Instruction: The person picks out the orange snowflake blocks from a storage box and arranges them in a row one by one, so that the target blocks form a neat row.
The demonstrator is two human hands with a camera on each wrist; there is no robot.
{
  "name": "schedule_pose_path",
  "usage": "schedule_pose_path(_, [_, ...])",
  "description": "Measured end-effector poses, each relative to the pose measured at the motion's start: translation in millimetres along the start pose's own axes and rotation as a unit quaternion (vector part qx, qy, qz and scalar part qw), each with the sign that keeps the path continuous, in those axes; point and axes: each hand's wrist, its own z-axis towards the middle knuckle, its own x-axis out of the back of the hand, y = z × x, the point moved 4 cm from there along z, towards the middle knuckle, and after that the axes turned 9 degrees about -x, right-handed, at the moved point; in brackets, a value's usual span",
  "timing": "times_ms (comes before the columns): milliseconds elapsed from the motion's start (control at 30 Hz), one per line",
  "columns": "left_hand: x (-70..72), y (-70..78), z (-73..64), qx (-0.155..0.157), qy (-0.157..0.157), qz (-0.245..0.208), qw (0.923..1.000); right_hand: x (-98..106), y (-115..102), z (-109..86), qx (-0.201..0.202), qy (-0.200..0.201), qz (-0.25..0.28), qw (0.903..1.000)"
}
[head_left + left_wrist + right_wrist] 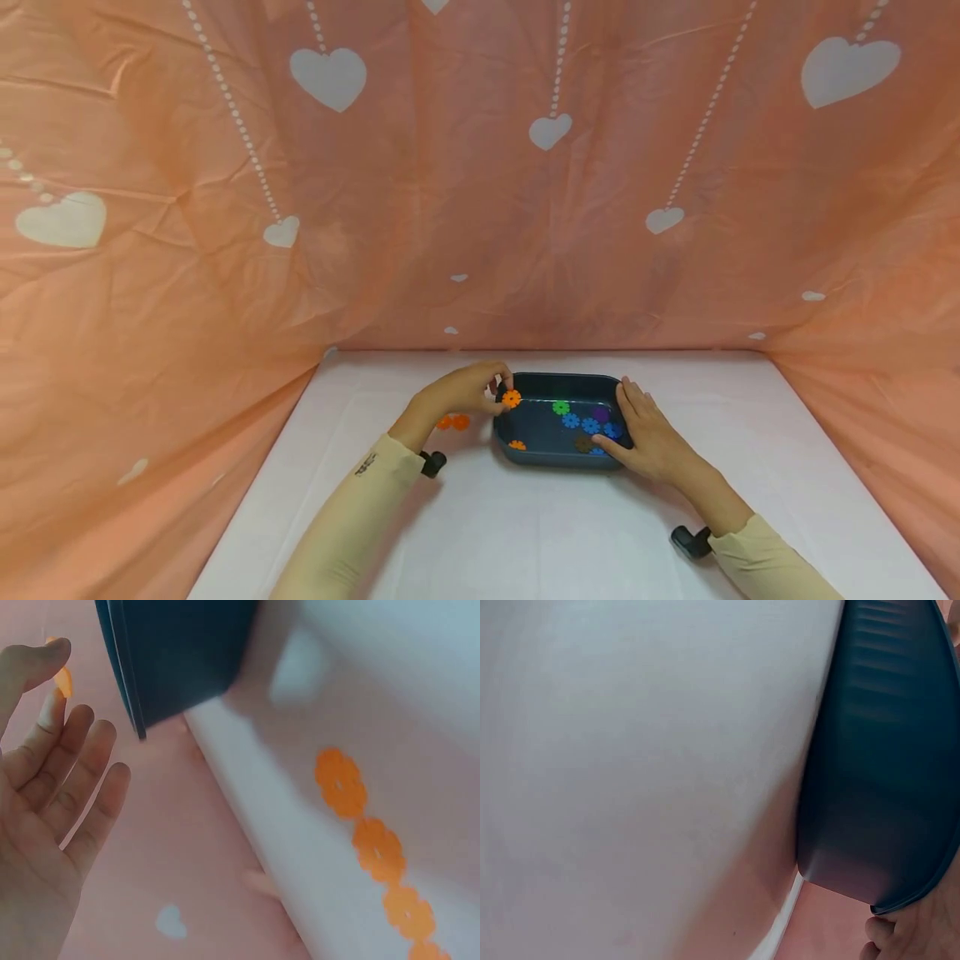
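Observation:
My left hand pinches an orange flower-shaped plastic disc between thumb and forefinger, above the left end of a dark blue tray. In the left wrist view the disc is edge-on and the other fingers are spread loosely. My right hand rests on the tray's right end, fingers stretched along the rim and thumb reaching over the inside. Inside the tray are an orange disc, a green disc, a purple disc, a brown disc and several blue discs.
Left of the tray, several orange discs lie in a row on the white tabletop, partly hidden by my left arm in the head view. A peach curtain with white hearts hangs behind and along both sides.

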Motion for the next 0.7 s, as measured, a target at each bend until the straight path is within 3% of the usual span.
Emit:
schedule_pose_path(300, [15.6, -16.4, -31.9, 0.01, 0.027, -0.007, 0.9996, 0.5, 0.7, -0.3, -0.001, -0.001, -0.002, 1.0])
schedule_pose_path(700, [15.7, -57.6, -79.5, 0.079, 0.049, -0.043, 0.9948, -1.0, 2.1, 1.1, 0.004, 0.006, -0.006, 1.0])
